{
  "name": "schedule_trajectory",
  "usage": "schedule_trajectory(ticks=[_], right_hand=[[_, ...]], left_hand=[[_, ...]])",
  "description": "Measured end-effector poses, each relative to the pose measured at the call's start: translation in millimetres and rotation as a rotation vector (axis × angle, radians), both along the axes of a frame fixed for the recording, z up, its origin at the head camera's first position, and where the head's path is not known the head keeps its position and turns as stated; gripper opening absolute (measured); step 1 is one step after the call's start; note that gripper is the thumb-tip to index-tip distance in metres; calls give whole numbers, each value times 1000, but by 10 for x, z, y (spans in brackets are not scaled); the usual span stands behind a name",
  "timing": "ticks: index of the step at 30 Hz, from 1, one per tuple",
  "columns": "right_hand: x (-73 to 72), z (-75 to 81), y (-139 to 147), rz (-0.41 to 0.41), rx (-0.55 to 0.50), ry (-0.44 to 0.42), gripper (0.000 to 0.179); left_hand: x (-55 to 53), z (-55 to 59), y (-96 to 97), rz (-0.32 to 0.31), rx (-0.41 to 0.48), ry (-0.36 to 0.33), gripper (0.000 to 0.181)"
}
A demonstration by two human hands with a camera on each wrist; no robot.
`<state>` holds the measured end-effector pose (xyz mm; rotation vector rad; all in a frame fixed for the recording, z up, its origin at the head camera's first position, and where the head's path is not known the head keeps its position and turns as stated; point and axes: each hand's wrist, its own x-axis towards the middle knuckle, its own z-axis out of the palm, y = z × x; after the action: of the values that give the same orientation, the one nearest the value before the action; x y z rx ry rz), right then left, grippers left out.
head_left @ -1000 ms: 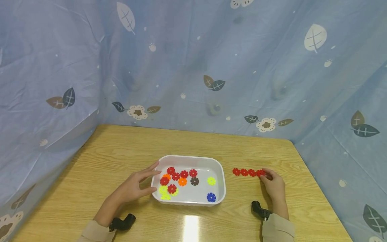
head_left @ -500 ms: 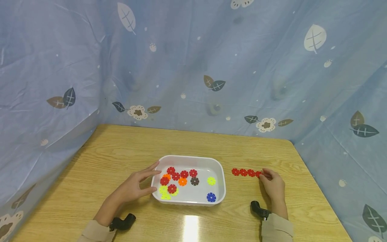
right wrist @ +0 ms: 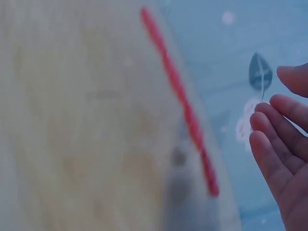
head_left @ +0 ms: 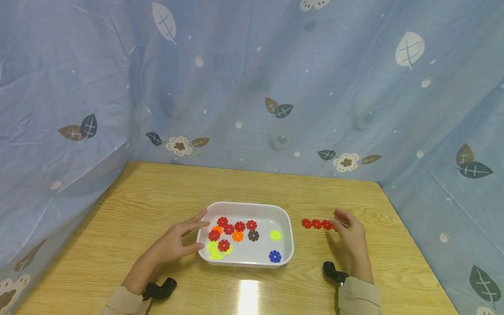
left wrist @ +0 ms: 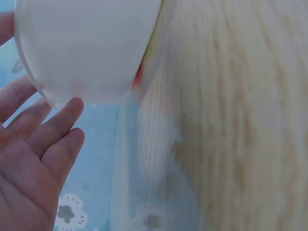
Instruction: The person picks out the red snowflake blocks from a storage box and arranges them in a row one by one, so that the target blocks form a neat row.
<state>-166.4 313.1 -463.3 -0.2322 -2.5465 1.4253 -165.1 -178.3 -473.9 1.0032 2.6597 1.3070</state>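
My left hand [head_left: 176, 240] rests its fingers and thumb against the left end of the white plastic tray [head_left: 284, 213], fingers nearly straight. The left wrist view shows the tray's outer wall [left wrist: 91, 53] above the spread fingers. To the tray's right, several red snowflake-shaped plastic discs [head_left: 316, 224] lie in a row on the table, edges touching or joined. My right hand [head_left: 351, 232] hovers over the row's right end, hiding part of the last disc. In the right wrist view its fingers are relaxed, holding nothing, apart from the red row [right wrist: 180, 96].
Inside the tray lie several red discs [head_left: 239, 226], yellow ones [head_left: 275, 235], orange ones [head_left: 238, 236], a dark brown one [head_left: 253, 236] and a blue one [head_left: 274, 256]. The wooden table [head_left: 252, 179] ends at a blue patterned curtain [head_left: 236, 87].
The red row has shifted slightly left. My right hand has let go of its end disc, lifted and moved a little left. The left hand and tray have stayed still.
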Motion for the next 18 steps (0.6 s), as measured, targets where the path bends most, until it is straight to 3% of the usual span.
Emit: schedule_trajectory(ticks=[5,12,18], right_hand=[[-12,105,-147,96,-52,70,44],[-18,283,-428,212,-132,89,45],[-25,336,-684,324,-148,135,41]], left_hand=[[-1,-1,-2,-5,6,4,52],[-6,-3,-7,-5,11,4,53],[-7,10,-6,-10,11,15,53]])
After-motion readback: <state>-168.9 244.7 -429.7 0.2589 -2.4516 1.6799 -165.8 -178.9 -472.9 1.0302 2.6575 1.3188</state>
